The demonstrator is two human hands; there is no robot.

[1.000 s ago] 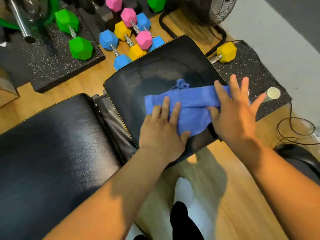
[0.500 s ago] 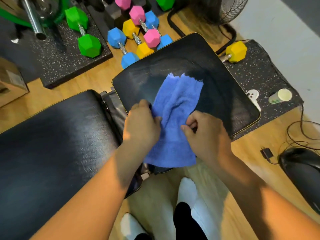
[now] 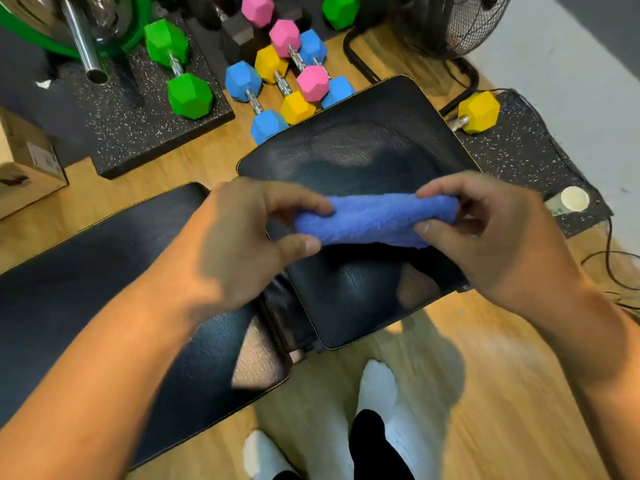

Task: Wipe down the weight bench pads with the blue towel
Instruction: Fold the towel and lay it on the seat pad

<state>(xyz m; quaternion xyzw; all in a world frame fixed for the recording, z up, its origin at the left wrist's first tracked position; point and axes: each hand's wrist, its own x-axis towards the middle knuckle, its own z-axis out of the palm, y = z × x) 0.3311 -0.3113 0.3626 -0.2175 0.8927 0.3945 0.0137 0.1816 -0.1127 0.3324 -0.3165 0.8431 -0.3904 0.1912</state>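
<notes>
I hold the blue towel (image 3: 374,220) as a thick folded band stretched between my two hands. My left hand (image 3: 239,244) pinches one end, forefinger curled over the top and thumb pressing from below. My right hand (image 3: 491,233) grips the other end the same way, its fingertips (image 3: 436,192) hooked over the far edge. Neither hand is spread flat; both are closed on the cloth. I judge I am holding it like this to refold it and turn up a fresh face, since a tidy pad of cloth wipes better than a loose sheet. The towel hangs just under my fingers and over the middle of the seat pad (image 3: 363,150); from the dark shadow beneath it, I take it to be lifted clear rather than lying on the vinyl, though I cannot be sure. The long back pad (image 3: 86,271) runs under my left forearm, behind my left fingers, and my guess is it needs wiping next. As for containers, a cardboard box (image 3: 24,168) sits well out beyond my left knuckles, and I cannot see what is inside. Past my right fingers a small capped bottle (image 3: 571,200) lies on its side on the speckled mat (image 3: 519,161); I cannot tell its contents. Coloured dumbbells (image 3: 311,81) lie ahead of my fingertips.
</notes>
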